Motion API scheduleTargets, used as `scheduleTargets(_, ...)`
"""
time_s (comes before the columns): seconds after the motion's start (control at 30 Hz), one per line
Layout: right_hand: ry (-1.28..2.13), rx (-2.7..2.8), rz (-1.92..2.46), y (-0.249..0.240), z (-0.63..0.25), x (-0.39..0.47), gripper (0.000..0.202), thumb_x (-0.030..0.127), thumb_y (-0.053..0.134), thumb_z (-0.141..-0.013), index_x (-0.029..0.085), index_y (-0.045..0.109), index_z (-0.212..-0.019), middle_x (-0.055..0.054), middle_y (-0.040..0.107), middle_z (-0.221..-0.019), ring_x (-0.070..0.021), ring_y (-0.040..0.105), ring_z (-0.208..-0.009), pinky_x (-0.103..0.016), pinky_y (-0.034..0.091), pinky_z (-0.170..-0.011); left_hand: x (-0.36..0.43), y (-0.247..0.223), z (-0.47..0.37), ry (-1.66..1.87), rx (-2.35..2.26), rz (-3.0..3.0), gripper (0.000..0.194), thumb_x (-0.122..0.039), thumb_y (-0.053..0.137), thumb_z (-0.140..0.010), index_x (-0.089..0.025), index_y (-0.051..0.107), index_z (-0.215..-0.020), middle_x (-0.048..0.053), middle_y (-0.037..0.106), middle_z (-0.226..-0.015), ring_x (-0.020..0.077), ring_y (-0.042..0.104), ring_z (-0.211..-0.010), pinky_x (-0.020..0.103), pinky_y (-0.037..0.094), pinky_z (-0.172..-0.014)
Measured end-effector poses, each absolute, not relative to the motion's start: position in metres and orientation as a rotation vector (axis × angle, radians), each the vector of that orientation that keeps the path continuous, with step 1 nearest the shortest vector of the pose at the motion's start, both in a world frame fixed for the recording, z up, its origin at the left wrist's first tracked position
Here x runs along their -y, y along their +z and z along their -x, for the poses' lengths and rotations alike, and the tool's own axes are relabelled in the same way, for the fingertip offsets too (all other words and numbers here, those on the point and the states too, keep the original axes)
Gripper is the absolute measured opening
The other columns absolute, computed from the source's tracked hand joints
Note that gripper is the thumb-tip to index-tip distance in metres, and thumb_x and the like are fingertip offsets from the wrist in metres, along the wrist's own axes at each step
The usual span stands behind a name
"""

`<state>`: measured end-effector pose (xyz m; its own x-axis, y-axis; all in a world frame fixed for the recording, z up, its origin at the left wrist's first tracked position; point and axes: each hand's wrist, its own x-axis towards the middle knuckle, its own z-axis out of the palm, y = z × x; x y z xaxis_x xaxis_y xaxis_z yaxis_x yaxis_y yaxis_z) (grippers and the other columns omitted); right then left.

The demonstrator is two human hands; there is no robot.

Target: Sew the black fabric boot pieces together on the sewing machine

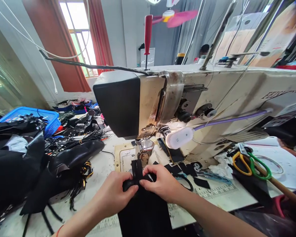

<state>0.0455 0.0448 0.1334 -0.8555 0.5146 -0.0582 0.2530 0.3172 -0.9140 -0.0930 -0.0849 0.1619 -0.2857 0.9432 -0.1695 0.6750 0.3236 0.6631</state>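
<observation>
A black fabric piece [144, 214] hangs over the table's front edge, its narrow upper end just in front of the needle area of a sewing machine [148, 95]. My left hand [115, 191] pinches the fabric's left side between thumb and fingers. On the right side, my right hand [160, 182] pinches the same fabric, its thumb close to the left thumb. A black strip [137, 169] stands up between the hands, near the metal presser foot [146, 146]. The needle tip cannot be made out.
Black material [14, 168] and a blue basket [53, 120] are piled at left. Right of the machine foot lie a phone [176, 154], black scraps [201, 182] and scissors [260, 166] with yellow and green handles. A white lamp [180, 137] hangs low; a person [204, 52] is far behind.
</observation>
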Motion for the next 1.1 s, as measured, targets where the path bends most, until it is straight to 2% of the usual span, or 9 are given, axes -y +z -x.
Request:
scheduleTargets(0.37,1.611,2.345,0.783,0.139,-0.043,-0.050,0.012,0.025,0.064,-0.067,0.016,0.056,-0.071,0.005,0.046,-0.061,-0.0114,0.039,-0.061,-0.023,0.032,-0.058,0.075,0.160,0.088,0.737,-1.986,-1.288,0.022,-0.035,0.050,-0.079,-0.018,0.057,-0.067,-0.004,0.048,-0.061,0.0124,0.040,-0.061,0.025,0.027,-0.056)
scheduleTargets(0.47,1.555,2.365,0.763,0.145,-0.047,-0.055,0.011,0.023,0.064,-0.071,0.017,0.056,-0.072,0.005,0.048,-0.063,-0.0123,0.043,-0.063,-0.022,0.035,-0.058,0.071,0.160,0.088,0.813,-2.002,-1.241,0.022,-0.035,0.052,-0.075,-0.017,0.056,-0.063,-0.004,0.047,-0.059,0.0125,0.040,-0.061,0.026,0.027,-0.056)
scheduleTargets(0.5,1.537,2.369,0.708,0.151,-0.051,-0.059,0.012,0.024,0.065,-0.073,0.017,0.058,-0.079,0.003,0.053,-0.068,-0.0137,0.048,-0.068,-0.023,0.039,-0.062,0.070,0.161,0.089,0.849,-1.987,-1.209,0.022,-0.035,0.053,-0.073,-0.017,0.056,-0.062,-0.004,0.047,-0.058,0.0123,0.039,-0.061,0.026,0.027,-0.056)
scheduleTargets(0.57,1.515,2.427,0.456,0.168,-0.065,-0.067,0.036,0.028,0.073,-0.070,0.019,0.061,-0.103,-0.003,0.061,-0.099,-0.0196,0.057,-0.093,-0.026,0.046,-0.080,0.069,0.166,0.093,0.918,-1.931,-1.094,0.022,-0.038,0.056,-0.068,-0.017,0.057,-0.061,-0.004,0.046,-0.057,0.0119,0.038,-0.059,0.025,0.027,-0.055)
scheduleTargets(0.63,1.456,2.587,0.098,0.187,-0.083,-0.073,0.073,0.026,0.082,-0.061,0.026,0.054,-0.128,-0.009,0.043,-0.141,-0.0277,0.047,-0.125,-0.033,0.041,-0.098,0.069,0.172,0.098,0.978,-1.839,-0.916,0.025,-0.041,0.061,-0.062,-0.016,0.059,-0.063,-0.004,0.048,-0.056,0.0114,0.039,-0.056,0.025,0.026,-0.053)
scheduleTargets(0.7,1.279,2.782,-0.121,0.202,-0.097,-0.074,0.087,0.013,0.082,-0.058,0.034,0.050,-0.136,-0.006,0.026,-0.155,-0.0323,0.032,-0.138,-0.038,0.038,-0.104,0.070,0.178,0.102,1.017,-1.741,-0.734,0.028,-0.042,0.065,-0.057,-0.015,0.061,-0.066,-0.004,0.051,-0.054,0.0109,0.041,-0.053,0.024,0.026,-0.052)
scheduleTargets(0.87,0.844,2.867,-0.076,0.203,-0.093,-0.077,0.061,0.001,0.060,-0.069,0.033,0.063,-0.120,-0.002,0.059,-0.129,-0.0273,0.047,-0.124,-0.043,0.034,-0.107,0.053,0.176,0.103,1.048,-1.574,-0.522,0.029,-0.037,0.073,-0.049,-0.017,0.055,-0.058,-0.005,0.051,-0.048,0.0078,0.039,-0.046,0.023,0.023,-0.050)
scheduleTargets(1.0,0.953,2.774,-0.098,0.199,-0.078,-0.105,0.050,0.003,0.053,-0.076,0.029,0.064,-0.118,-0.001,0.064,-0.120,-0.0209,0.056,-0.114,-0.035,0.038,-0.104,0.020,0.168,0.112,1.080,-1.588,-0.522,0.031,-0.034,0.073,-0.045,-0.019,0.046,-0.050,-0.006,0.047,-0.044,0.0075,0.039,-0.045,0.023,0.023,-0.048)
scheduleTargets(1.1,0.949,2.792,-0.076,0.202,-0.076,-0.120,0.048,0.004,0.050,-0.081,0.028,0.065,-0.120,-0.003,0.065,-0.120,-0.0212,0.055,-0.116,-0.035,0.037,-0.105,0.003,0.168,0.120,1.081,-1.604,-0.552,0.030,-0.031,0.074,-0.044,-0.019,0.047,-0.048,-0.006,0.047,-0.042,0.0073,0.039,-0.044,0.022,0.024,-0.047)
